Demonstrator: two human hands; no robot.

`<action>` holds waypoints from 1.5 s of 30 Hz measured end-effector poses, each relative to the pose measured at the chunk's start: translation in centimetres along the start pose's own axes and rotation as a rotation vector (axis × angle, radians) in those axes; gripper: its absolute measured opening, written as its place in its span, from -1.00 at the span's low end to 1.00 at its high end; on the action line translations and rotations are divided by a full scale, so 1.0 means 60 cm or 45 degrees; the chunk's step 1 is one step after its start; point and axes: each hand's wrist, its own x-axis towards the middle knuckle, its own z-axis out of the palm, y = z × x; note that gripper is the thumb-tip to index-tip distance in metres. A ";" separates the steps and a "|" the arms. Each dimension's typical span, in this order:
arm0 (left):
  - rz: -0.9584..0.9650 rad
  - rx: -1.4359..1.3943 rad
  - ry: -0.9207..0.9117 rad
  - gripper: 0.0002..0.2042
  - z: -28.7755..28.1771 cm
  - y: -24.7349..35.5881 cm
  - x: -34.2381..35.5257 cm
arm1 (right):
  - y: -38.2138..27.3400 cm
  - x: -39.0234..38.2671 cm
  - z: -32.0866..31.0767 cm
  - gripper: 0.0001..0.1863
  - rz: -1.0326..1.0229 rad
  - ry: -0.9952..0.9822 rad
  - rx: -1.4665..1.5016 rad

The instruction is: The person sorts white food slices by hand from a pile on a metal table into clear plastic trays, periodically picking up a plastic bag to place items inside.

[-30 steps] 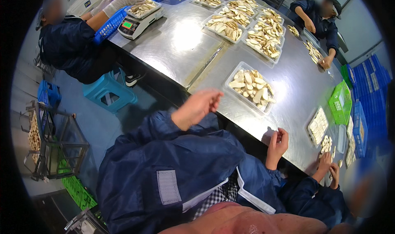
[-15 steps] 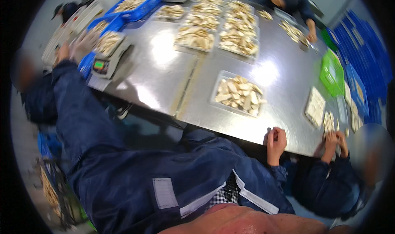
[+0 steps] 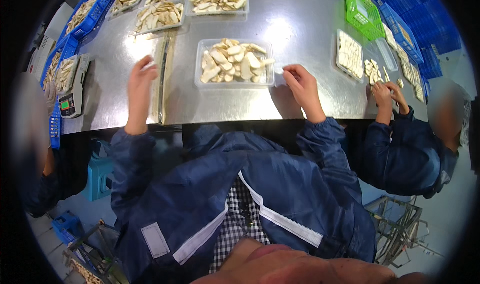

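Note:
A clear plastic tray (image 3: 227, 69) heaped with pale mushroom slices sits on the steel table (image 3: 192, 104) in front of me. My left hand (image 3: 142, 86) is raised to the left of this tray, slightly blurred, its fingers loosely bent and apart with nothing visible in them. Just right of the tray, my right hand (image 3: 301, 86) hovers at or just above the tabletop, fingers curled loosely and apparently empty; it is near the slices that overhang the tray's right end.
More filled trays (image 3: 157, 18) stand at the back. A scale (image 3: 71, 101) and blue baskets (image 3: 80, 19) line the left. At right are a green basket (image 3: 364, 14), a tray of arranged slices (image 3: 350, 54) and a co-worker's hands (image 3: 384, 96). Another co-worker (image 3: 55, 179) sits at left.
My view has turned to face the table squarely. My left hand has come over the table beside the tray, and my right hand has moved forward to the tray's right side.

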 end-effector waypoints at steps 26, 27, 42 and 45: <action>-0.208 -0.452 0.138 -0.45 0.331 0.008 0.142 | 0.033 0.241 -0.002 -0.84 -0.049 0.027 0.033; -0.146 -0.531 0.153 -0.46 0.341 -0.005 0.151 | 0.039 0.247 0.002 -0.84 -0.078 0.105 -0.022; 0.114 -0.240 0.044 -0.66 0.328 -0.053 0.159 | 0.028 0.232 -0.007 -0.81 -0.344 0.314 -0.038; 0.262 -0.250 0.137 -0.71 0.338 -0.052 0.150 | 0.017 0.226 -0.010 -0.83 -0.445 0.336 -0.115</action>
